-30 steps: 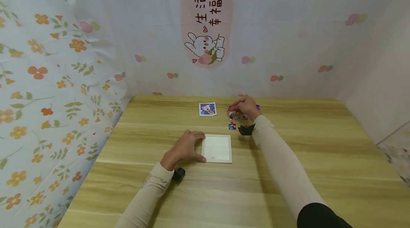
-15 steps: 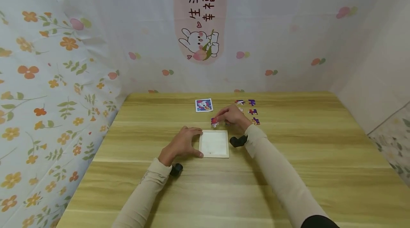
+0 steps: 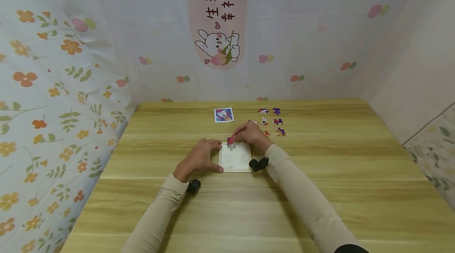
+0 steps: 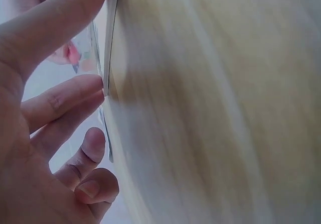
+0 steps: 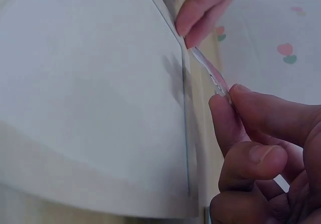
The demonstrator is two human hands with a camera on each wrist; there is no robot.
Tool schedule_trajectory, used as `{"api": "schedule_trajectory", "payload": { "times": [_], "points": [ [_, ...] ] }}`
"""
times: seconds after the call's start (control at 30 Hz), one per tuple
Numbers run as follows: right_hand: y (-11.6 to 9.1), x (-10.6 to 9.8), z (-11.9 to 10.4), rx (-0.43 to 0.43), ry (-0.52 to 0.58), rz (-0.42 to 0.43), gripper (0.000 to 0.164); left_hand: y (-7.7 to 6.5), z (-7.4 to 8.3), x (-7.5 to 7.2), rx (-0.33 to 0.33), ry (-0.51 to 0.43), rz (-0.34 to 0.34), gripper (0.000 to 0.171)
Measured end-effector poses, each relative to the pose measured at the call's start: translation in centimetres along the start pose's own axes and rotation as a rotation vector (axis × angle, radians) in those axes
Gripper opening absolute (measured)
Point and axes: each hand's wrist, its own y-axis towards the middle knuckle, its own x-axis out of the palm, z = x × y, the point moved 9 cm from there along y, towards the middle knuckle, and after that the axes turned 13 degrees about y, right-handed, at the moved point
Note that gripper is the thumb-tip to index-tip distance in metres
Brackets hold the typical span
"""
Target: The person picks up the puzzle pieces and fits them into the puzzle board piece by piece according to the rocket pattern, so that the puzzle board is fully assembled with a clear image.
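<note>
A square white puzzle tray (image 3: 241,162) with a raised rim lies on the wooden table. My left hand (image 3: 198,157) holds its left side, thumb at the near corner and fingertips at the far one. In the left wrist view those fingertips (image 4: 95,86) meet the tray's thin edge. My right hand (image 3: 251,134) pinches a red and purple jigsaw piece (image 3: 231,141) between thumb and forefinger. The piece overlaps the tray's far rim near the left corner. Seen edge-on in the right wrist view, the piece (image 5: 213,76) tilts close to the left fingertips.
Several loose jigsaw pieces (image 3: 277,121) lie in rough rows behind the right hand. A small square picture card (image 3: 223,115) sits at the back, left of them. A printed curtain (image 3: 160,40) hangs along the table's back edge.
My right hand has carried the jigsaw piece from the loose group, leftward and nearer, to the tray's far rim. The left hand stays at the tray. The head view has shifted slightly.
</note>
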Motion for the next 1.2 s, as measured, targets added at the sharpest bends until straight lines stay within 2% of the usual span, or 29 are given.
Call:
{"api": "schedule_trajectory", "payload": {
  "times": [0.27, 0.57, 0.7, 0.93, 1.2],
  "points": [
    [-0.7, 1.3, -0.2, -0.021, -0.029, 0.003, 0.008, 0.1, -0.1, 0.0, -0.012, 0.01, -0.003, 0.078],
    [-1.0, 2.3, -0.2, -0.09, -0.071, -0.007, 0.007, -0.2, -0.2, 0.3, -0.054, -0.016, -0.018, 0.079],
    [-1.2, 2.6, -0.4, -0.106, -0.102, -0.002, 0.007, -0.3, -0.1, 0.4, -0.039, -0.011, -0.013, 0.082],
    [-1.3, 2.9, -1.0, -0.127, -0.214, 0.054, 0.004, -0.2, -0.1, 0.4, -0.018, 0.005, -0.015, 0.085],
    [-1.2, 3.2, -1.8, -0.155, -0.34, 0.058, 0.003, 0.1, 0.3, 0.0, -0.002, 0.029, -0.003, 0.087]
  ]
}}
